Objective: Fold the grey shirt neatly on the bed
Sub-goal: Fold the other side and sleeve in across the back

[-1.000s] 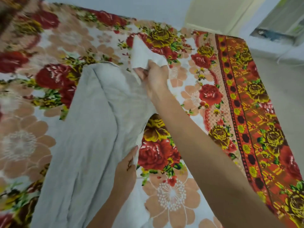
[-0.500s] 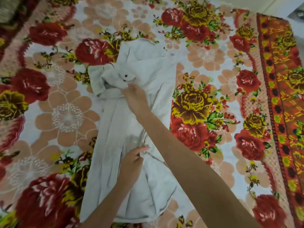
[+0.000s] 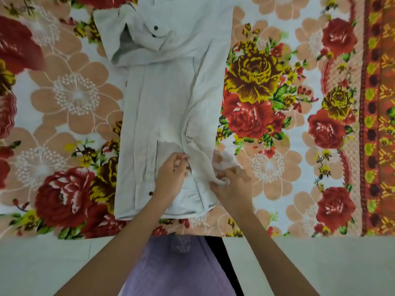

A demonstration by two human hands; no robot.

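Note:
The grey shirt [image 3: 168, 99] lies lengthwise on the floral bed cover [image 3: 267, 86], folded into a long narrow strip with its collar and a buttoned cuff bunched at the far end. My left hand [image 3: 172, 178] rests on the lower middle of the shirt with its fingers curled, pinching a crease of cloth. My right hand [image 3: 232, 184] grips a bunched fold at the shirt's lower right edge.
The bed's near edge [image 3: 64, 237] runs across the lower part of the view, with pale floor below it. My purple garment [image 3: 177, 270] shows between my forearms. An orange patterned border [image 3: 380, 124] runs along the bed's right side.
The right hand came back from the collar area to the shirt's lower right edge and took hold of a fold. The right side now lies folded over the body. The view has tilted downward.

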